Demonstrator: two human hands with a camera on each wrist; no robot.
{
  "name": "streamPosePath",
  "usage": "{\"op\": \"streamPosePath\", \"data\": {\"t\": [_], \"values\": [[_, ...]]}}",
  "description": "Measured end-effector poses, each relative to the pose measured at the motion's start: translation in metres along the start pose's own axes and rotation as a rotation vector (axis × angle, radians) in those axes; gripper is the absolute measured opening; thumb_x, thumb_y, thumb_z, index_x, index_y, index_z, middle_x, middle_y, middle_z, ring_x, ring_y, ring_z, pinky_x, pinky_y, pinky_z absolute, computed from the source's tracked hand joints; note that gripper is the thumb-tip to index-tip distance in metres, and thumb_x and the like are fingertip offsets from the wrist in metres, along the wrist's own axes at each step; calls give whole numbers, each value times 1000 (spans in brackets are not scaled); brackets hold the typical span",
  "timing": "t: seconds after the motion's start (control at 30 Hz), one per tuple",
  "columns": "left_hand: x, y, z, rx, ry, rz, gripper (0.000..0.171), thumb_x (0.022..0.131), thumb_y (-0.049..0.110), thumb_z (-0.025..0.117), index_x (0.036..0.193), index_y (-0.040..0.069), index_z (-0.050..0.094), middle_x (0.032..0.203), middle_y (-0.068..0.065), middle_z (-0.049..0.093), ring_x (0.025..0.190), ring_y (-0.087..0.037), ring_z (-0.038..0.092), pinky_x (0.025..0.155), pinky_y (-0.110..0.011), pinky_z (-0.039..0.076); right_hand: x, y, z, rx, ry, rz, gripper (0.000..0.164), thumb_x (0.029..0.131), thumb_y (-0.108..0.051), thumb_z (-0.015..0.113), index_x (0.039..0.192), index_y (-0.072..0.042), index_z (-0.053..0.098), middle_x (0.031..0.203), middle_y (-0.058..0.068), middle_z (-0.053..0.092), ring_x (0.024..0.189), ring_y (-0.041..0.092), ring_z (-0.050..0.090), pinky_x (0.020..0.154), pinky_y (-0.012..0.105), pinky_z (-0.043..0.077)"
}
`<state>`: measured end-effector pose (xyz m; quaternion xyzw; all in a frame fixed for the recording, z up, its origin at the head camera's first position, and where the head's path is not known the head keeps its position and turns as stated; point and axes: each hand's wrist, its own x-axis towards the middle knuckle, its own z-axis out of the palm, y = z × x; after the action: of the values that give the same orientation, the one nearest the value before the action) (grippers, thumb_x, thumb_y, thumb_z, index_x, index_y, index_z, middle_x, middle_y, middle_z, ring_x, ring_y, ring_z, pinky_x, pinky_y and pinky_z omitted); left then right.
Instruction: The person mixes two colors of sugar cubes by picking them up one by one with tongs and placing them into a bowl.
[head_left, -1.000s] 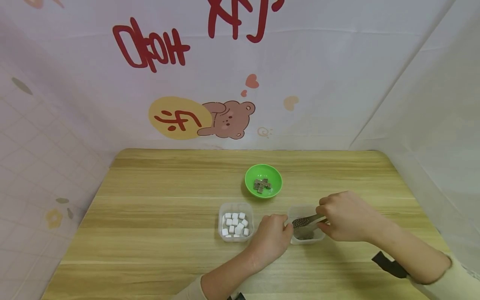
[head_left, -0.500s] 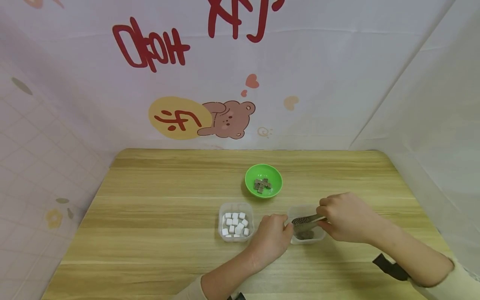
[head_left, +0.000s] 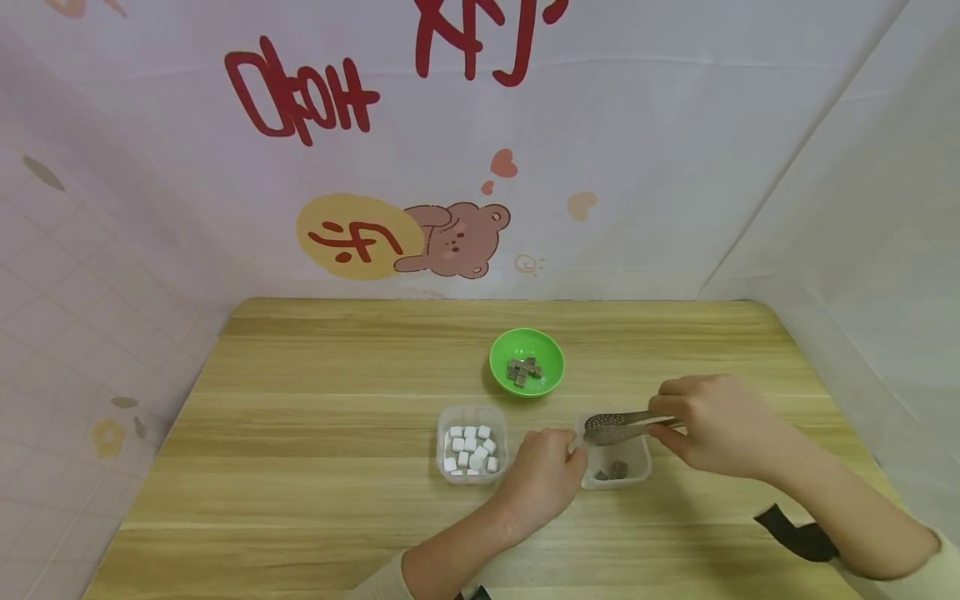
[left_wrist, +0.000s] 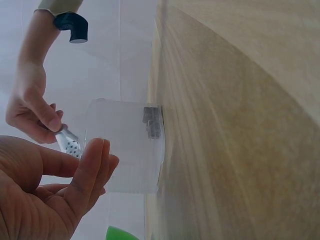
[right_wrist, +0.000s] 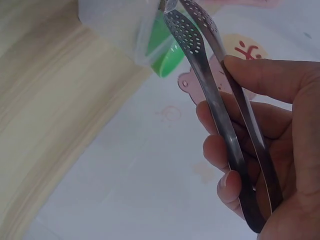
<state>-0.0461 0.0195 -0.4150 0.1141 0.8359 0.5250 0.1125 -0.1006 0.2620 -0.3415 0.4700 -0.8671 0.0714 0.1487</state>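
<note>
My right hand (head_left: 712, 425) holds metal tongs (right_wrist: 215, 102) with perforated heads, thumb on one arm and fingers curled round the other. The tong heads are over the back part of a clear plastic container (head_left: 639, 473), near its rim. Whether they pinch anything I cannot tell. A few dark brown cubes (head_left: 618, 469) lie on the container's floor; they also show through its wall in the left wrist view. My left hand (head_left: 543, 475) pinches the container's left rim between thumb and fingers (left_wrist: 90, 167).
A green bowl (head_left: 552, 354) with several brown cubes (head_left: 522, 371) stands behind the containers. Left of my left hand is a second clear container (head_left: 442, 450) with several white cubes (head_left: 470, 444). The wooden table (head_left: 315, 467) ends at a printed cloth (head_left: 637, 183).
My right hand has lifted the tongs up and back from the container's floor and shifted slightly right, so the dark cubes show more. My left hand stays at the rim.
</note>
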Motion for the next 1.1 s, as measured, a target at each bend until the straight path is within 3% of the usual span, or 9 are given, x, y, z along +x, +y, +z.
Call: {"op": "streamPosePath", "data": {"t": [0.07, 0.17, 0.27, 0.5, 0.7, 0.9, 1.1], "values": [[0, 0, 0, 0, -2, 0, 42, 103, 8, 55, 64, 17, 43, 48, 12, 36, 38, 1, 31, 39, -19, 26, 0, 3, -4, 1, 32, -1, 15, 86, -31, 80, 80, -19, 73, 74, -17, 58, 59, -10, 42, 46, 16, 37], [-1, 0, 0, 2, -3, -4, 41, 103, 8, 55, 65, 17, 43, 48, 11, 36, 39, 0, 31, 40, -20, 26, 1, 6, -9, 5, 73, 2, 42, 105, -49, 55, 80, -20, 73, 74, -18, 56, 58, -11, 40, 45, 15, 35], [0, 1, -1, 4, -6, -5, 41, 103, 8, 55, 65, 17, 43, 48, 11, 36, 38, 0, 31, 40, -20, 27, 4, 9, -13, 5, 109, 9, 60, 108, -58, 36, 80, -20, 73, 73, -18, 56, 58, -11, 38, 44, 15, 32], [1, 0, 0, 23, 1, 8, 41, 103, 9, 55, 65, 17, 44, 49, 10, 36, 39, -1, 31, 41, -22, 29, 20, 14, -15, -38, 182, 25, 58, 107, -58, 42, 81, -18, 75, 72, -15, 60, 52, -6, 39, 40, 16, 26], [0, -1, 0, 23, -9, 15, 39, 103, 9, 54, 66, 18, 46, 47, 11, 36, 37, 0, 30, 39, -21, 27, 35, 20, 3, -42, 228, 31, 55, 107, -54, 48, 84, -13, 78, 77, -6, 69, 52, 5, 55, 41, 24, 38], [0, 1, -1, 13, -12, 16, 37, 104, 9, 54, 68, 17, 51, 46, 12, 36, 36, 1, 29, 37, -18, 24, 45, 25, 28, -12, 253, 52, 28, 93, -35, 70, 91, -9, 79, 85, 1, 74, 55, 13, 63, 44, 32, 45], [0, 0, -1, 22, 1, 23, 37, 103, 9, 55, 67, 17, 51, 46, 13, 35, 36, 1, 29, 37, -19, 24, 46, 24, 33, 7, 273, 85, 29, 88, -35, 71, 92, -8, 79, 86, 3, 76, 52, 13, 61, 41, 28, 40]]}}
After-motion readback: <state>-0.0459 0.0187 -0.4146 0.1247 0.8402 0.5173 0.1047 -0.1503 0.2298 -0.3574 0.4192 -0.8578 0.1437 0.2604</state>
